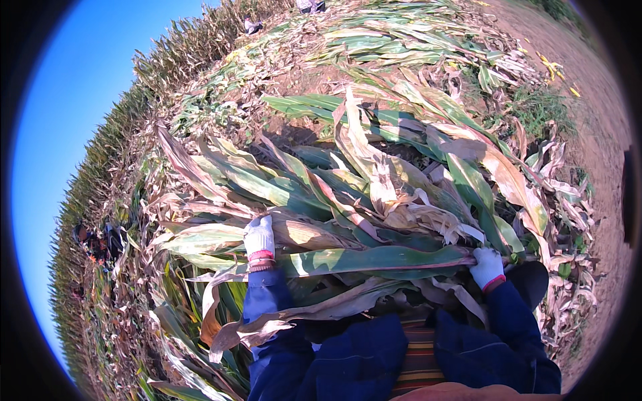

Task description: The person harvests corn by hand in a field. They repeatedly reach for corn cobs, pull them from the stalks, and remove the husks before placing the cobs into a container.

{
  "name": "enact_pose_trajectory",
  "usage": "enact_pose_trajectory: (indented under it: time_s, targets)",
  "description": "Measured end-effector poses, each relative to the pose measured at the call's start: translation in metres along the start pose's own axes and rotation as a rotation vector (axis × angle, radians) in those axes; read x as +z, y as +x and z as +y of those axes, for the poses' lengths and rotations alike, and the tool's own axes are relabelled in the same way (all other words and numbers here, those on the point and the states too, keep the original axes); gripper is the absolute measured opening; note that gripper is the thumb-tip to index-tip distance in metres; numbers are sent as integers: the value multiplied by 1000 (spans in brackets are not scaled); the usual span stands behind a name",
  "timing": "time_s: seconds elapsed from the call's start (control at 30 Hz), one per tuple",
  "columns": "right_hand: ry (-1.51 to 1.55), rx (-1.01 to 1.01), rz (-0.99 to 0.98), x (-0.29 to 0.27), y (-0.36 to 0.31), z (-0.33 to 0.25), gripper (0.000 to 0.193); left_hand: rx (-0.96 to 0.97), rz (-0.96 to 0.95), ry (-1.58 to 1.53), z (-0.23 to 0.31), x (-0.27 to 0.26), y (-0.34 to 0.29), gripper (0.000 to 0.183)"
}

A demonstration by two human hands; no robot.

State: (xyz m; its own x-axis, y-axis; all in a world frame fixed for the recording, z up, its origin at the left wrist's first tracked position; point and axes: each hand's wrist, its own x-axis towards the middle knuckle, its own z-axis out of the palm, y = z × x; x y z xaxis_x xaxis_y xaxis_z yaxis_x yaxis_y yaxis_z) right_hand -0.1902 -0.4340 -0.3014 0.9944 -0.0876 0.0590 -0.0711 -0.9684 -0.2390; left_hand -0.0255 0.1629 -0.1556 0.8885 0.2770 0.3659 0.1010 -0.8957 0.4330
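I see a person bent over a heap of corn stalks, which spreads across the middle of the scene from just in front of the body toward the far side, green and dried leaves tangled together. Both hands wear white gloves with red at the cuffs. The right hand, at the near right of the heap, has its fingers curled in around the base end of a stalk with a long green leaf; that leaf stretches left, toward the other hand. The left hand lies over the leaves at the near left, back upward; its fingertips are hidden, so I cannot tell how far it is closed or whether it grips anything.

A dry, curling leaf crosses in front of the dark blue jacket, nearer than the green one. Pale husks stick up from the heap beyond the hands. Farther off lies another spread of stalks, with yellow ears scattered at the far right beside a bare dirt strip. Standing corn lines the left under blue sky.
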Motion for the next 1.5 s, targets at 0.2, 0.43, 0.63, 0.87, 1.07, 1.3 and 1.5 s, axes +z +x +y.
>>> enact_pose_trajectory:
  time_s: [0.2,0.43,0.63,0.87,1.07,1.3,1.5]
  targets:
    - [-14,-8,1,-6,2,-8,16,11,102,103,-15,17,1,36]
    - [38,9,34,-10,-2,-9,15,-109,146,-83,1,18,-5,35]
    - [704,123,67,-18,2,-6,32,-306,214,-362,7,19,-12,35]
    - [641,-316,121,-115,43,-102,20,-458,221,-974,5,28,-19,21]
    - [652,-804,96,-137,115,-281,20,-455,168,-1274,32,8,-43,21]
    - [712,-785,104,-72,165,-464,54,-358,118,-1387,29,10,-46,13]
    - [830,-701,-83,-38,168,-499,38,-392,145,-1380,-2,15,-47,14]
